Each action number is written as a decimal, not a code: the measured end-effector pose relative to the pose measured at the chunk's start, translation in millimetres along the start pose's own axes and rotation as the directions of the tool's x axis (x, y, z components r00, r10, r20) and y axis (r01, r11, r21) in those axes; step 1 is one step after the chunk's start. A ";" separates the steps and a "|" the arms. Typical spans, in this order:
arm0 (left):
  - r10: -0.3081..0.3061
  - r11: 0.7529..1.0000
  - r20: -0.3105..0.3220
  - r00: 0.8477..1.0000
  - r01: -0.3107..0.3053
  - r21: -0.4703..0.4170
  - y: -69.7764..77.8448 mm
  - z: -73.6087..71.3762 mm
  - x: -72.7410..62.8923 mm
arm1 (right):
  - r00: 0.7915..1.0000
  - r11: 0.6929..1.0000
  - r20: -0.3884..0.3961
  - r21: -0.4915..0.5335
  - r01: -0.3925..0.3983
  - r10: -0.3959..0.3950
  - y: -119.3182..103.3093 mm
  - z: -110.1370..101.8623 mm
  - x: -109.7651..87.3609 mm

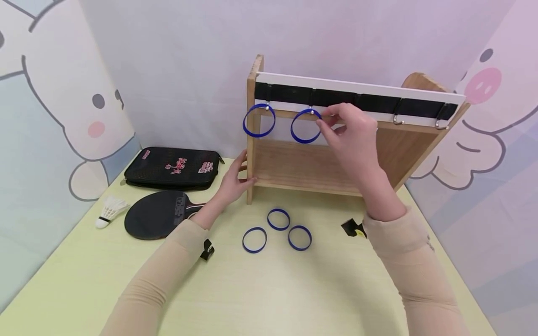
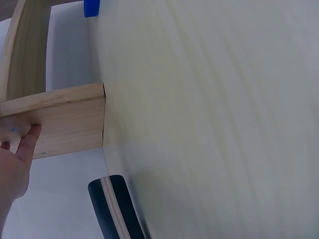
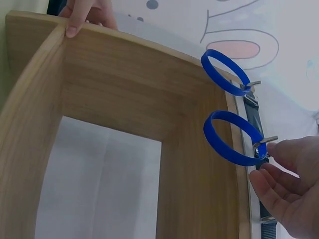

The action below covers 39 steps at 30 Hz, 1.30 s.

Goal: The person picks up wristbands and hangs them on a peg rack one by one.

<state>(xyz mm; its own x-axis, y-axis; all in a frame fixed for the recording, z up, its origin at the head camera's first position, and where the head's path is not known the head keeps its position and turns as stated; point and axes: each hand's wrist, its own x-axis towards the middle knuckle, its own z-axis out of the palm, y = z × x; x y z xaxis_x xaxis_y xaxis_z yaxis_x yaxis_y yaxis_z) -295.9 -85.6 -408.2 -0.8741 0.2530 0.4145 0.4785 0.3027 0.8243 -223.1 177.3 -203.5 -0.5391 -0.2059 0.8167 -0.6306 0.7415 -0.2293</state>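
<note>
My right hand [image 1: 350, 130] is raised at the rack's front rail, thumb and fingertips right beside the edge of a blue ring [image 1: 293, 129] that hangs on a metal hook. In the right wrist view a gap shows between the thumb and the finger above it. One hook to the left hangs another blue ring [image 1: 244, 126]. My left hand [image 1: 233, 182] rests against the side panel of the wooden rack [image 1: 302, 163], thumb at the front edge and fingers along the outer face. Three more blue rings, one nearest the rack [image 1: 279, 228], lie flat on the table.
Bare hooks [image 1: 398, 121] continue along the rail to the right. On the left lie a black zip case [image 1: 172, 168], a table tennis bat [image 1: 151, 217] and a shuttlecock [image 1: 111, 210]. A small black piece [image 1: 350, 227] is partly hidden by my right sleeve.
</note>
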 end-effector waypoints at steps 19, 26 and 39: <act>-0.008 1.000 0.003 1.000 0.008 0.012 3.3 1.5 0.4 | 0.986 0.988 0.070 0.041 0.148 -0.151 20.1 -8.1 -54.0; -0.009 1.000 -0.008 1.000 0.009 -0.006 0.0 0.8 1.0 | 0.971 0.989 0.187 0.057 0.138 -0.146 35.8 3.2 -84.5; -0.017 1.000 -0.004 1.000 0.017 0.003 1.6 -0.3 1.6 | 0.919 0.995 0.385 0.072 0.064 -0.087 70.4 36.2 -151.1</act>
<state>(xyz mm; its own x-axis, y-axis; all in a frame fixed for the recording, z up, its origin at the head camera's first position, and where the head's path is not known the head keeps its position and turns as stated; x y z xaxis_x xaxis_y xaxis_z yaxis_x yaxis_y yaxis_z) -296.5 -85.0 -406.1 -0.8823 0.2443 0.4023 0.4642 0.3094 0.8299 -206.3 237.5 -362.2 -0.6554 -0.4993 0.5667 -0.7025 0.6786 -0.2144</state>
